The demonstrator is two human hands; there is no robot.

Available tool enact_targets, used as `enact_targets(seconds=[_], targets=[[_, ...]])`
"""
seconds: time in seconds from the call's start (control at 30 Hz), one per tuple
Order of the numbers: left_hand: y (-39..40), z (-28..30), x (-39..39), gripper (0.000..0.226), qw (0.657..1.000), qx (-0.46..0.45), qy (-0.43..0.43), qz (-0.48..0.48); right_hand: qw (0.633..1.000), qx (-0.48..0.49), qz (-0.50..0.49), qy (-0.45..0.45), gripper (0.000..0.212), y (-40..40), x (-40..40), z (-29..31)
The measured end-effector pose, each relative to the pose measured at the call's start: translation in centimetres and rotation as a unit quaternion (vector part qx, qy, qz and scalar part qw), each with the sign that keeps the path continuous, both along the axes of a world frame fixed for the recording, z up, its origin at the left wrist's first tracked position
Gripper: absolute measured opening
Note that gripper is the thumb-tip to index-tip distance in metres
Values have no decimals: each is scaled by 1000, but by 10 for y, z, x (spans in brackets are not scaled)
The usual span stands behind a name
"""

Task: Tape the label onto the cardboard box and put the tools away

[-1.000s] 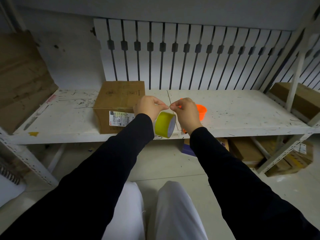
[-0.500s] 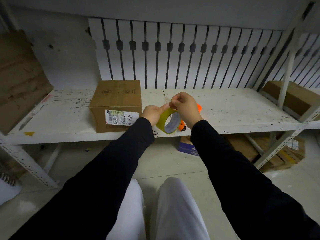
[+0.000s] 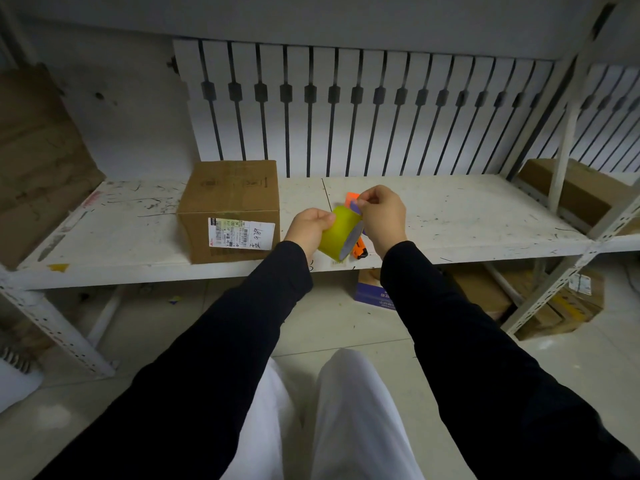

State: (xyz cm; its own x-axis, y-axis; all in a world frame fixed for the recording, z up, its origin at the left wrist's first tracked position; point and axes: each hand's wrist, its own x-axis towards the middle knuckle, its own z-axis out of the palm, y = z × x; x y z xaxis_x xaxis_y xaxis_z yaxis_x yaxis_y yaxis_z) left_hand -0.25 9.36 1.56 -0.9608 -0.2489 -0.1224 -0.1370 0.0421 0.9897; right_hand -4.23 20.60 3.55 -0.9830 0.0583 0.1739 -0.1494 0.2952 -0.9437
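Observation:
A brown cardboard box (image 3: 230, 199) stands on the white shelf (image 3: 450, 220), left of centre. A white printed label (image 3: 240, 233) lies on its front face. My left hand (image 3: 308, 226) grips a roll of yellow tape (image 3: 341, 233) from the left, held just above the shelf's front edge. My right hand (image 3: 382, 213) pinches the top edge of the roll with thumb and forefinger. An orange tool (image 3: 360, 249) pokes out on the shelf below the roll, and an orange container (image 3: 351, 196) shows behind my hands, mostly hidden.
Another cardboard box (image 3: 571, 192) sits at the right on a neighbouring shelf. Flattened cardboard (image 3: 38, 161) leans at the far left. Several boxes (image 3: 485, 296) lie on the floor under the shelf. A slatted white panel (image 3: 346, 109) backs the shelf.
The roll has tipped so its yellow outer face points up. My right hand went from pulling at the tape end beside the roll to pinching the roll's top edge.

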Motion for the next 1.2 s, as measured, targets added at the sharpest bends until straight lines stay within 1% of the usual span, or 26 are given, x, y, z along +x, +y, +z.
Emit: enact_targets(seconds=[0.13,0.27,0.37,0.47,0.53,0.6,0.67,0.73,0.9,0.97,1.03,1.07,1.13,1.2], targets=[[1,-5,-7,22,1000,-4,10,-13,1000,18,-7,-1,11,5,-5,-5],[6,-8,-14,23,1000,10,-3,-29,999,37,-16,-18,16,10,-14,-12],[10,-14,-21,21,998,53,-7,-38,999,20,-9,-40,23,16,-22,-16],[14,-21,-30,21,996,85,4,-37,997,-12,7,-80,24,23,-32,-20],[17,-25,-37,22,995,99,13,-31,990,-49,51,-118,31,29,-37,-21],[23,-27,-45,24,994,103,20,-29,979,-70,122,-147,41,36,-41,-22],[28,-28,-53,26,994,101,31,-30,966,-64,180,-172,47,44,-47,-26],[33,-28,-62,28,994,94,46,-34,959,-53,207,-185,47,52,-54,-31],[43,-31,-89,28,993,86,69,-31,955,-43,234,-176,45,74,-71,-37],[50,-32,-103,23,996,60,66,-14,961,-44,219,-165,35,82,-77,-38],[59,-31,-113,12,997,43,67,8,968,-56,197,-148,23,89,-82,-41],[64,-30,-118,14,997,25,71,14,971,-66,183,-137,20,92,-84,-43],[76,-27,-127,26,996,-20,82,11,980,-83,147,-106,18,96,-89,-49],[85,-27,-136,33,996,-28,83,0,987,-92,109,-70,17,98,-95,-53]])
